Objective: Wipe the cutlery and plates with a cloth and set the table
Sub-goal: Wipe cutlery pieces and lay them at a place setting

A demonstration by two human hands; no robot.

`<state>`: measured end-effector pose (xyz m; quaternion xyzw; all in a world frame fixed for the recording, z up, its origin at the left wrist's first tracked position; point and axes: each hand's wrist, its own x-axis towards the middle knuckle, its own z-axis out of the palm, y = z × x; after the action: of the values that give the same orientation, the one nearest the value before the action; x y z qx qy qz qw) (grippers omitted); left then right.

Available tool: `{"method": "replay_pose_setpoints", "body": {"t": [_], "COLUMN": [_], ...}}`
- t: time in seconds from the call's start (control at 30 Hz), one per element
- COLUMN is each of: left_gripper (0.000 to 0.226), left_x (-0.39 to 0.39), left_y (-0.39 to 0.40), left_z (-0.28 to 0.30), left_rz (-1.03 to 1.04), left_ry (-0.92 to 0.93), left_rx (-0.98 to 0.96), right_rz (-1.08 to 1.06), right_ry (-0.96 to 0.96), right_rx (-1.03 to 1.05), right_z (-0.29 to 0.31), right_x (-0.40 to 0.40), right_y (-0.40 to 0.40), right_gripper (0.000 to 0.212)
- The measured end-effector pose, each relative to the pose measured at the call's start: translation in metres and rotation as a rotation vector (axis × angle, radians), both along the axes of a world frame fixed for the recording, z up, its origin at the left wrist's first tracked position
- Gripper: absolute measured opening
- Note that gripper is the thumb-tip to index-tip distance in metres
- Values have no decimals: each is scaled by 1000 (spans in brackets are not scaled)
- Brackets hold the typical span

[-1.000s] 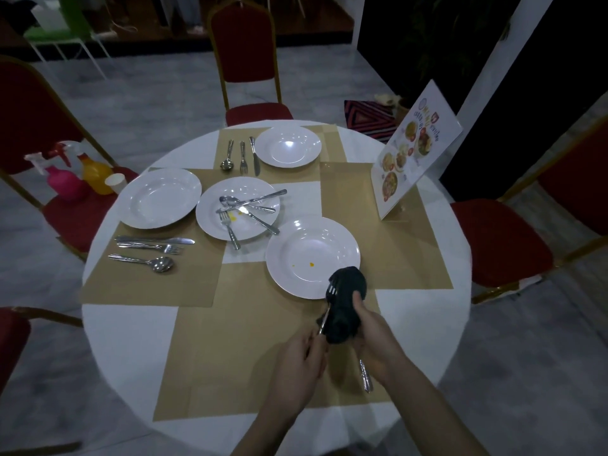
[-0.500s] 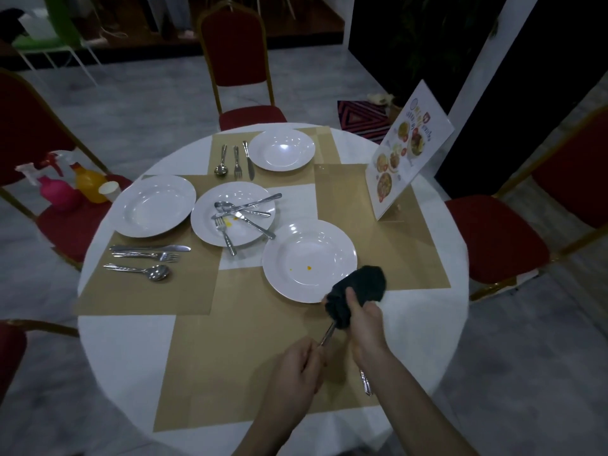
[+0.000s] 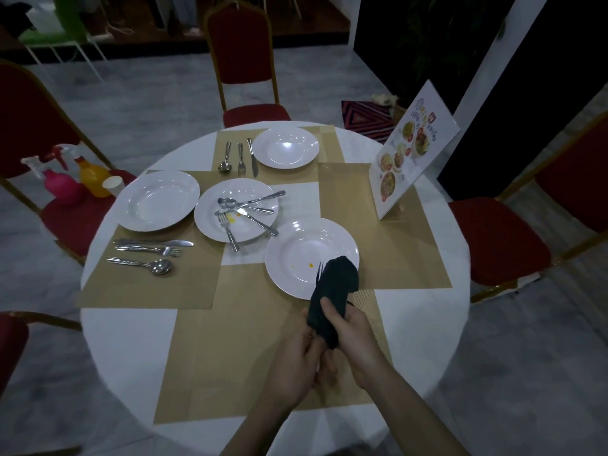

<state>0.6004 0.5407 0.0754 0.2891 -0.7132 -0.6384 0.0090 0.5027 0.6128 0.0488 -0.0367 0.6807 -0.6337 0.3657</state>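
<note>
My right hand (image 3: pixel 353 337) grips a dark cloth (image 3: pixel 334 291) wrapped round a fork (image 3: pixel 319 270); only the tines stick out at the top. My left hand (image 3: pixel 297 360) holds the fork's handle end below the cloth. Just beyond them sits a white plate (image 3: pixel 309 245) with small orange specks. A centre plate (image 3: pixel 210 222) with a yellow stain carries several loose pieces of cutlery (image 3: pixel 245 210). Two white plates (image 3: pixel 157 200) (image 3: pixel 285 147) stand at the left and far places, each with a knife, fork and spoon beside it (image 3: pixel 148 251) (image 3: pixel 239 157).
The round white table (image 3: pixel 131 340) carries tan placemats (image 3: pixel 237 340). A menu stand (image 3: pixel 409 149) is at the right. Red chairs (image 3: pixel 245 60) ring the table; the left one (image 3: pixel 72 218) holds spray bottles (image 3: pixel 64 182) and a cup (image 3: pixel 113 185).
The cloth has slid down the fork toward my left hand, so the tines now show again at the top. Both hands have come closer together.
</note>
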Motion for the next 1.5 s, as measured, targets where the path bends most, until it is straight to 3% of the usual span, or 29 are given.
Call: {"method": "replay_pose_setpoints", "body": {"t": [0.17, 0.33, 0.47, 0.57, 0.77, 1.13, 1.33, 1.5], "left_gripper": [24, 21, 25, 27, 25, 18, 29, 21], "left_x": [3, 2, -14, -21, -23, -34, -26, -29], "left_y": [-14, -38, -31, -27, -30, -52, -31, -56], "left_z": [-3, -13, -11, -12, -21, -17, -35, -32], "left_rz": [-22, 237, 268, 280, 209, 562, 434, 539], "left_ry": [-34, -7, 54, 87, 21, 149, 107, 156], "left_rx": [-59, -339, 1, 133, 190, 232, 228, 202], "right_rz": [7, 117, 182, 191, 249, 294, 305, 300], "right_ry": [-2, -28, -15, -30, -64, -19, -8, -4], "right_rx": [25, -18, -12, -3, 28, 13, 54, 56], "right_z": [6, 11, 11, 11, 12, 19, 17, 10], "right_x": [2, 5, 12, 14, 12, 10, 6, 17], "right_y": [-3, 5, 11, 19, 31, 32, 17, 10], "right_gripper": [18, 15, 20, 25, 26, 20, 18, 19]}}
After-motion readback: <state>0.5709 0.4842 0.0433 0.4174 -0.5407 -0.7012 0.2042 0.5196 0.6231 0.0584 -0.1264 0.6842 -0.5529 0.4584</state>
